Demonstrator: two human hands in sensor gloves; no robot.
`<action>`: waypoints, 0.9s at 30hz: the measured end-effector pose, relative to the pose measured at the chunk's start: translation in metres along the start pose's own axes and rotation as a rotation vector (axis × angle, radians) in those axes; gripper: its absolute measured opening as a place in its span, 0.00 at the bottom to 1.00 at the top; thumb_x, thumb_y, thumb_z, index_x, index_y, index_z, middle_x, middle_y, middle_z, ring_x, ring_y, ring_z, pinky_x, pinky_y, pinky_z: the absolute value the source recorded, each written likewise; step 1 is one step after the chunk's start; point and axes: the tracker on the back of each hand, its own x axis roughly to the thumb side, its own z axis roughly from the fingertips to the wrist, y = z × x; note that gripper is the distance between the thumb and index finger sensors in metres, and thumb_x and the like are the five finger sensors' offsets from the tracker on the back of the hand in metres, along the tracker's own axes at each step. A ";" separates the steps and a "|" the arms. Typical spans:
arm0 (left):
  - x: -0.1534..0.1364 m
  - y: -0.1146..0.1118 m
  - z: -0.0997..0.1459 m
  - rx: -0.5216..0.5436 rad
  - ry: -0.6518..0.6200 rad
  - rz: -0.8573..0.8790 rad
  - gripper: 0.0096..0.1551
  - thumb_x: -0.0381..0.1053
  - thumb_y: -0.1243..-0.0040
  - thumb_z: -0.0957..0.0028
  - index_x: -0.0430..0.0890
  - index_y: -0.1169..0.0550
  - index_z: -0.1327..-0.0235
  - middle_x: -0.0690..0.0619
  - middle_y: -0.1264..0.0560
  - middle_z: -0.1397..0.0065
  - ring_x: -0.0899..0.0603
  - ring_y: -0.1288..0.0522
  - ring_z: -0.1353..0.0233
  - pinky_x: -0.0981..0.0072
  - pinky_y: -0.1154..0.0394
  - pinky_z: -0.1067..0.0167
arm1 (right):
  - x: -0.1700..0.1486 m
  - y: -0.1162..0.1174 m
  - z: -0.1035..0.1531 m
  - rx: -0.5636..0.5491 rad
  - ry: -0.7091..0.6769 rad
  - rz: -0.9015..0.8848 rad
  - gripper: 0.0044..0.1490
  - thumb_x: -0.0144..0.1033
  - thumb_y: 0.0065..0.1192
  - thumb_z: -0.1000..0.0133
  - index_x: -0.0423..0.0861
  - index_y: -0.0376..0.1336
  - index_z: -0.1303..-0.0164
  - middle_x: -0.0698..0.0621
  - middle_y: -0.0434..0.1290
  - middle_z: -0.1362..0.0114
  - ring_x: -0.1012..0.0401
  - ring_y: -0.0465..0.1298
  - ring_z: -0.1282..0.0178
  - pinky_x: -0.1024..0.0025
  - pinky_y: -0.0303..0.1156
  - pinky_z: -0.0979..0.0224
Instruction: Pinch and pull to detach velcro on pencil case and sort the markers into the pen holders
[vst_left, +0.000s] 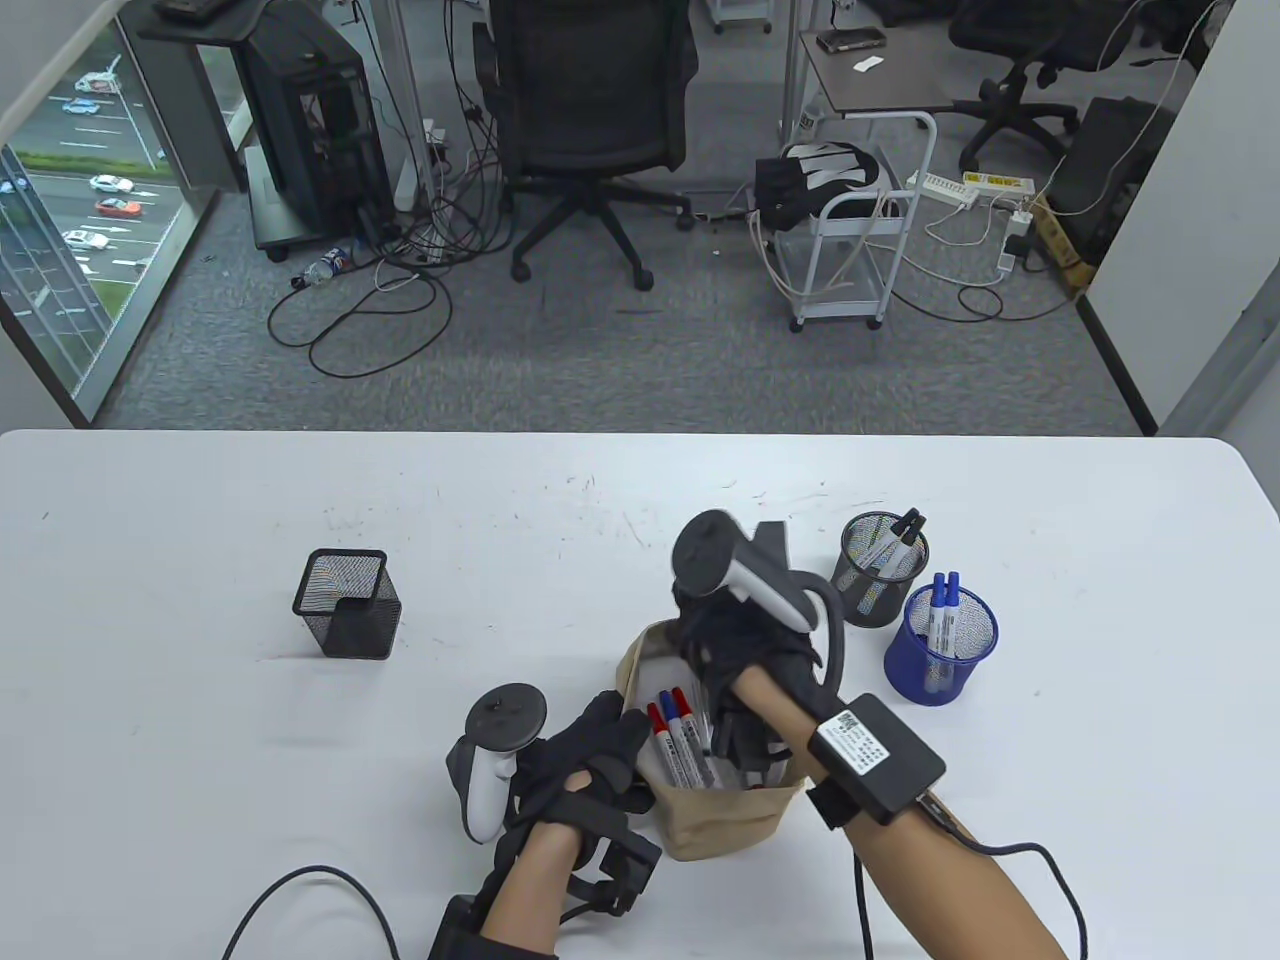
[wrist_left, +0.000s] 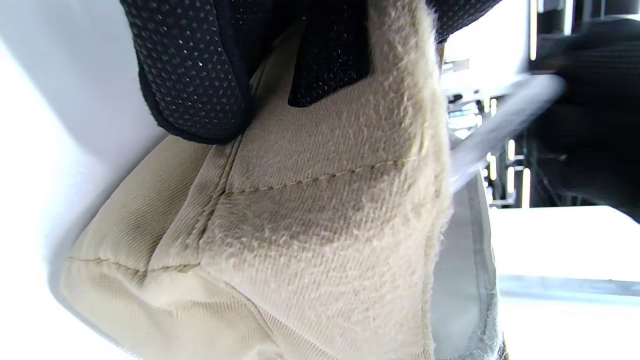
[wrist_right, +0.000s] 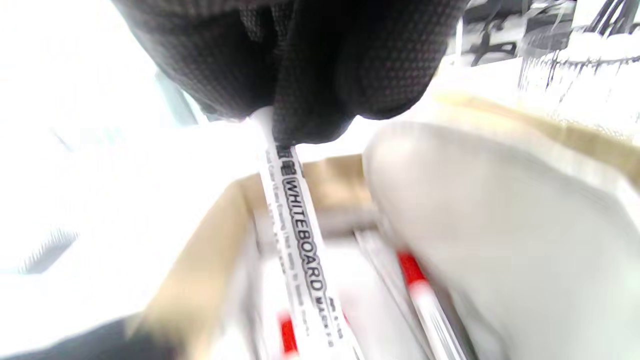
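The beige pencil case lies open near the table's front, with red- and blue-capped markers showing inside. My left hand grips the case's left edge; in the left wrist view its fingers pinch the beige fabric. My right hand reaches into the case from above. In the right wrist view its fingers pinch a white whiteboard marker over the open case, with red-capped markers below. At the right stand a black mesh round holder with black-capped markers and a blue holder with blue-capped markers.
A black square mesh holder stands alone at the left of the white table. A cable trails from my left wrist at the front edge. Beyond the table's far edge are an office chair and a floor with cables.
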 end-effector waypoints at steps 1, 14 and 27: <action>0.000 0.000 0.000 0.000 -0.001 0.000 0.46 0.57 0.46 0.38 0.34 0.43 0.15 0.28 0.34 0.20 0.27 0.22 0.32 0.55 0.13 0.51 | -0.012 -0.020 0.001 -0.089 0.022 -0.053 0.34 0.40 0.81 0.52 0.44 0.71 0.36 0.46 0.83 0.42 0.57 0.87 0.60 0.65 0.82 0.56; 0.001 0.000 -0.001 -0.014 0.006 -0.006 0.46 0.58 0.46 0.38 0.35 0.43 0.15 0.28 0.34 0.20 0.27 0.22 0.32 0.56 0.13 0.51 | -0.128 -0.074 -0.036 -0.571 0.326 -0.035 0.30 0.36 0.79 0.51 0.49 0.71 0.37 0.49 0.82 0.38 0.55 0.87 0.52 0.62 0.82 0.52; 0.002 -0.001 -0.002 -0.017 0.005 -0.021 0.46 0.58 0.47 0.38 0.35 0.43 0.15 0.28 0.34 0.19 0.27 0.22 0.32 0.56 0.13 0.51 | -0.094 -0.064 -0.026 -0.311 0.179 -0.093 0.37 0.44 0.77 0.51 0.38 0.70 0.35 0.41 0.83 0.40 0.53 0.87 0.56 0.61 0.82 0.55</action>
